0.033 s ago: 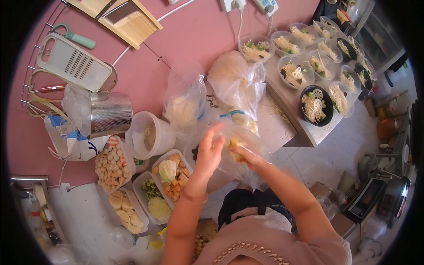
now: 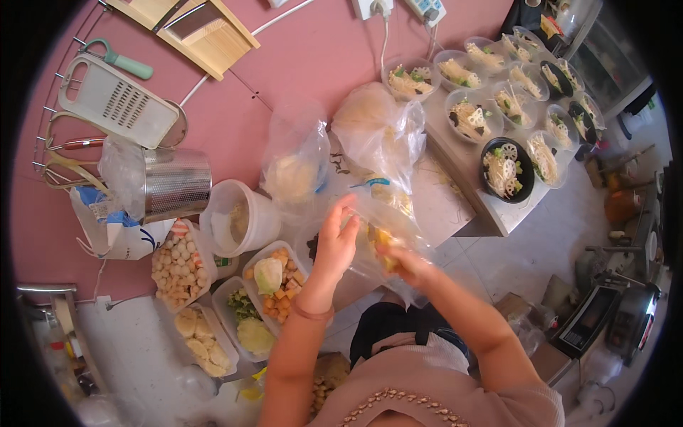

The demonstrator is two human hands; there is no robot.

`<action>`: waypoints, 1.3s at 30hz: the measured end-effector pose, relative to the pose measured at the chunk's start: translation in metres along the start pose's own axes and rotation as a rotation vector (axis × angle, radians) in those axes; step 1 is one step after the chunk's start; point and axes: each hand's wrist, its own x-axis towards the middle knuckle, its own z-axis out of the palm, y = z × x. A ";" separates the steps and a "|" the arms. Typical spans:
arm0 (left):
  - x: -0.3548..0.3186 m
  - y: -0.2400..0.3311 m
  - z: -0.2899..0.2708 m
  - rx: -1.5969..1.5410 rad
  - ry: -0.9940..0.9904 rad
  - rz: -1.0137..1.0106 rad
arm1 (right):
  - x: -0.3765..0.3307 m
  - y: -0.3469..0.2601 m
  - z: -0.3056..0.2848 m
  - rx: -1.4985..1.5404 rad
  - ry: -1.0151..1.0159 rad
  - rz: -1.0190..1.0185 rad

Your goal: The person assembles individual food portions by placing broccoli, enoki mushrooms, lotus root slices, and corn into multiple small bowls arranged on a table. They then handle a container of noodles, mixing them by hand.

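Observation:
A clear plastic bag [image 2: 395, 220] is spread in front of me. My left hand [image 2: 338, 238] is raised at its left edge, fingers stretched upward and thumb apart, touching the film. My right hand [image 2: 409, 267] is closed at the bag, slightly blurred, around a bunch of yellow food [image 2: 384, 245]; its exact kind is unclear. Beyond stands a bulging clear bag of pale food [image 2: 377, 124]. A smaller bag with pale contents [image 2: 290, 178] is left of it. A white round tub [image 2: 245, 217] lies tilted left of my left hand.
Several bowls with enoki mushrooms and lotus root fill the right-hand counter, including a black bowl [image 2: 506, 171]. At left are tubs of fish balls [image 2: 178, 267], greens [image 2: 242, 306] and orange cubes [image 2: 284, 285], plus a perforated metal strainer [image 2: 178, 183]. A grater [image 2: 119, 102] hangs on a rack.
My right hand has shifted slightly right and down, with the yellow food moving along with it. The bag's film has changed shape. My left hand stays almost in place.

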 end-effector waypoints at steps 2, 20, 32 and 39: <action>0.002 -0.019 0.006 0.051 -0.106 -0.095 | -0.082 -0.019 -0.013 0.247 -0.246 0.008; -0.001 -0.157 0.083 1.198 -0.080 -0.031 | -0.068 -0.273 -0.261 -0.009 0.265 -0.248; 0.009 -0.139 0.150 1.290 0.402 -0.221 | 0.049 -0.373 -0.262 -0.532 -0.017 0.020; 0.003 -0.152 0.154 1.247 0.410 -0.261 | 0.068 -0.402 -0.241 -0.221 -0.203 -0.134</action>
